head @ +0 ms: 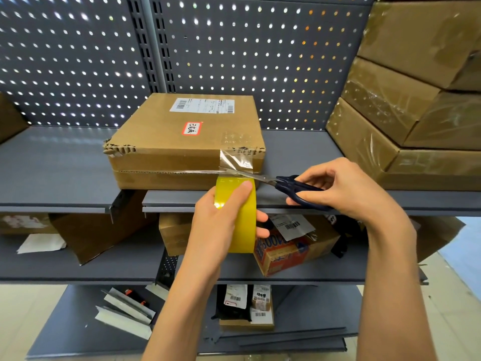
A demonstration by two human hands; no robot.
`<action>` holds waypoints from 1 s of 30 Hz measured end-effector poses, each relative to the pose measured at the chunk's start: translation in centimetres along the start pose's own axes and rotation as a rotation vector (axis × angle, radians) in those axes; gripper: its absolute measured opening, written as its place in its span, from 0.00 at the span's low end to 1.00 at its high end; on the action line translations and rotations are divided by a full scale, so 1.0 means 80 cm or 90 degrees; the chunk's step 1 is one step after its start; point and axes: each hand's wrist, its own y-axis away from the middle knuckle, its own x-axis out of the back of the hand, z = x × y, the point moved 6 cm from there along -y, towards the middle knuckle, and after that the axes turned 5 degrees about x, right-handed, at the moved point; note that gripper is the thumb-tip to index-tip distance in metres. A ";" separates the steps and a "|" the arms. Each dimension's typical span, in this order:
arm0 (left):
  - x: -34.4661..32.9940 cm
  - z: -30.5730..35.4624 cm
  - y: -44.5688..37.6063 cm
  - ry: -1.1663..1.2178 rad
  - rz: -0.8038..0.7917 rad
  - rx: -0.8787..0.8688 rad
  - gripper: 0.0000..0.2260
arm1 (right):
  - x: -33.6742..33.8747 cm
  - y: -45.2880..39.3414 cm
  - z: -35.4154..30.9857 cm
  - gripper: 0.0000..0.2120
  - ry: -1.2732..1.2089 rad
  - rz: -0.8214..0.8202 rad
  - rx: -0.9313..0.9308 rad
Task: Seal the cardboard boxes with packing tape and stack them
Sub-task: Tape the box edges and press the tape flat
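Tape roll (pixel 239 217) in left grip (pixel 221 217), below box (pixel 182 142)

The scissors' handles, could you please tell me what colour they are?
Dark navy blue; the scissors' handles show in the head view, held in the right hand.

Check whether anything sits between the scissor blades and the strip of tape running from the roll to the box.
Nothing visible does. The scissors in the right hand already reach the clear tape strip just above the yellow tape roll, which the left hand holds against the cardboard box.
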 end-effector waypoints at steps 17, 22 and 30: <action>-0.009 -0.021 0.017 -0.024 -0.028 0.035 0.08 | -0.018 0.044 0.025 0.10 -0.084 0.027 -0.058; -0.024 -0.023 0.021 -0.044 -0.067 0.039 0.08 | 0.000 0.057 0.039 0.08 -0.043 0.093 -0.100; -0.044 -0.013 0.022 -0.043 -0.122 0.017 0.08 | 0.030 0.058 0.066 0.08 0.069 0.202 -0.207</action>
